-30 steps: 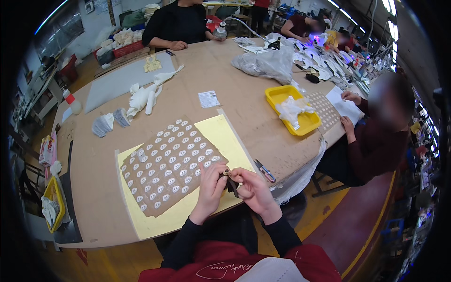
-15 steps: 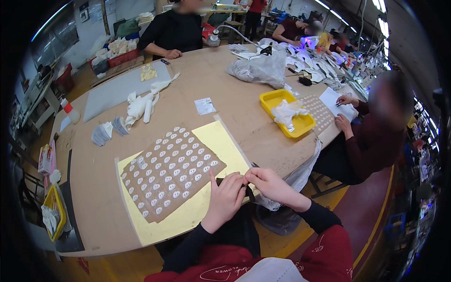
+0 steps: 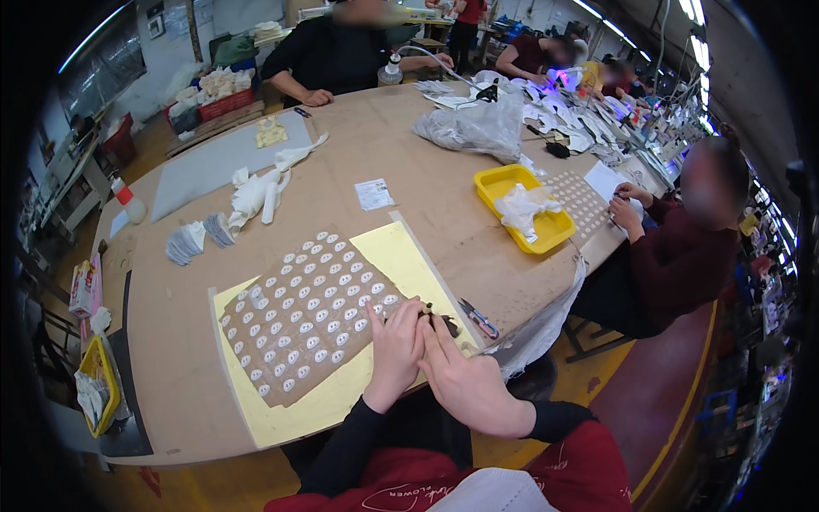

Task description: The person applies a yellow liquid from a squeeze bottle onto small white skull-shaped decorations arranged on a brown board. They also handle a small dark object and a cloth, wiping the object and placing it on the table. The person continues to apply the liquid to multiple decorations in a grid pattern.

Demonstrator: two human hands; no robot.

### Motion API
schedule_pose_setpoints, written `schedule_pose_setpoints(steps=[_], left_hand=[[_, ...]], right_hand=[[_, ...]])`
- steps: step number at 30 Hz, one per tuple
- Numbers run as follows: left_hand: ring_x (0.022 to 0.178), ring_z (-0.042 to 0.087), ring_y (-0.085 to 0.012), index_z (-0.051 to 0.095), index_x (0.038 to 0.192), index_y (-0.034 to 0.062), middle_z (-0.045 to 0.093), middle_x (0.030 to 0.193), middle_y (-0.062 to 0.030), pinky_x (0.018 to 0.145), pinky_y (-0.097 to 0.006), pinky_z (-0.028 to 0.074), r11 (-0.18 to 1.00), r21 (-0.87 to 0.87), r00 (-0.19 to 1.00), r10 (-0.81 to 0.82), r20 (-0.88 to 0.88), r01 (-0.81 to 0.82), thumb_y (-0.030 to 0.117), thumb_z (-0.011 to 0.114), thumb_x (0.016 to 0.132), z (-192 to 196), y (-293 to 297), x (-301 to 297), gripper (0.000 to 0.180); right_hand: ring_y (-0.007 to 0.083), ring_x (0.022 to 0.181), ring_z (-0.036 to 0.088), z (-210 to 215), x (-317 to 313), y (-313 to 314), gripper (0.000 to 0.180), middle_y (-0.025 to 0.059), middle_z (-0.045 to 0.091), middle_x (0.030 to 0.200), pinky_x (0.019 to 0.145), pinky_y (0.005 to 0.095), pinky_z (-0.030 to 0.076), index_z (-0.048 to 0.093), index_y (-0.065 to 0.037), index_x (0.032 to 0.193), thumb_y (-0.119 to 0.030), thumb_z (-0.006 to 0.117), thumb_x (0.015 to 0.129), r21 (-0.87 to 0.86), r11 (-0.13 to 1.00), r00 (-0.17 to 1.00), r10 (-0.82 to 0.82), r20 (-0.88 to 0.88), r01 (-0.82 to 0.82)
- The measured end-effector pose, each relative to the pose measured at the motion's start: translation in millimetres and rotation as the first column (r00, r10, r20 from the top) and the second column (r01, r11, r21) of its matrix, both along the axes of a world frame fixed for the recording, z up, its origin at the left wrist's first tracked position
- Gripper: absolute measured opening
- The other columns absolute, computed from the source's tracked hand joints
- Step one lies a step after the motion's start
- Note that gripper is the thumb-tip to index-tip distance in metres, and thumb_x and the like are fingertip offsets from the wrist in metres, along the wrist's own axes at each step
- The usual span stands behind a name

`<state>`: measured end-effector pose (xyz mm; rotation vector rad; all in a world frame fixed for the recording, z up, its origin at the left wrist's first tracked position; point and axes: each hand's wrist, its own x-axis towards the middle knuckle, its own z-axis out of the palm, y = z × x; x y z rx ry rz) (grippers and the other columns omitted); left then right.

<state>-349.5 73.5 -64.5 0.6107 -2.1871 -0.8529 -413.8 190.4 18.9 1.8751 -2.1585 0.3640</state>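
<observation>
Small dark piece [image 3: 424,311] between both hands' fingertips

**Brown, Yellow and White Across the Counter**

At frame centre, a brown sheet [image 3: 303,320] carries a regular pattern of small white ovals, lying on a pale yellow board [image 3: 401,256]. The counter [image 3: 426,188] is tan. Right of centre sits a bright yellow tray [image 3: 503,179] holding white cloth [image 3: 525,205]. Upper left, a grey mat [image 3: 213,162].

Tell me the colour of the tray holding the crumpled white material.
Bright yellow tray, seen clearly in the head view, right of the person's hands.
</observation>
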Motion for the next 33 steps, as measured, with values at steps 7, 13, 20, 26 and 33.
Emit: schedule_pose_setpoints(steps=[7, 13, 20, 26, 33], left_hand=[[0.110, 0.055, -0.0276, 0.058, 0.103, 0.0039, 0.061, 0.109, -0.0111, 0.111, -0.059, 0.003, 0.974, 0.217, 0.994, -0.048, -0.094, 0.067, 0.017, 0.047, 0.093, -5, -13, 10, 0.020], [0.112, 0.055, -0.0284, 0.059, 0.098, 0.0054, 0.062, 0.103, -0.0107, 0.112, -0.058, 0.004, 0.970, 0.220, 0.983, -0.066, -0.170, 0.103, 0.019, 0.054, 0.090, -6, -7, 10, 0.017], [0.107, 0.056, -0.0289, 0.058, 0.099, 0.0059, 0.060, 0.102, -0.0086, 0.111, -0.059, 0.008, 0.990, 0.131, 0.990, -0.039, -0.137, 0.057, 0.014, 0.064, 0.081, -4, -3, 4, 0.020], [0.105, 0.056, -0.0287, 0.056, 0.100, 0.0051, 0.059, 0.103, -0.0090, 0.111, -0.059, 0.009, 0.991, 0.124, 0.992, -0.043, -0.116, 0.057, 0.018, 0.062, 0.083, -1, -5, 8, 0.022], [0.110, 0.054, -0.0290, 0.056, 0.100, 0.0056, 0.058, 0.104, -0.0098, 0.112, -0.056, 0.007, 0.934, 0.283, 0.972, -0.179, -0.156, 0.217, 0.020, 0.054, 0.089, 2, -14, 18, 0.018]], right_hand=[[0.0227, 0.067, 0.063, -6, -21, -11, 0.025, 0.0077, 0.060, 0.095, 0.059, 0.0333, 0.049, 0.066, -0.004, 0.108, -0.018, 0.062, 0.088, -0.195, 0.969, 0.898, -0.052, 0.436, 0.151], [0.0179, 0.062, 0.057, -31, -30, -23, 0.021, 0.0077, 0.058, 0.084, 0.056, 0.0296, 0.044, 0.069, -0.004, 0.103, -0.016, 0.066, 0.086, -0.221, 0.965, 0.596, 0.097, 0.797, 0.139], [0.0071, 0.054, 0.048, -40, -35, -35, 0.021, 0.0032, 0.059, 0.077, 0.049, 0.0230, 0.037, 0.071, -0.003, 0.097, -0.013, 0.073, 0.079, -0.286, 0.943, 0.684, 0.096, 0.723, 0.171], [0.0231, 0.060, 0.059, -37, -37, -37, 0.009, 0.0049, 0.058, 0.078, 0.054, 0.0315, 0.045, 0.066, -0.004, 0.087, -0.012, 0.065, 0.083, -0.340, 0.939, 0.823, 0.159, 0.546, 0.045], [0.0165, 0.068, 0.057, -30, -69, -41, 0.009, 0.0032, 0.054, 0.077, 0.062, 0.0305, 0.043, 0.063, -0.005, 0.086, -0.009, 0.066, 0.078, -0.307, 0.862, 0.893, 0.443, 0.073, -0.403]])
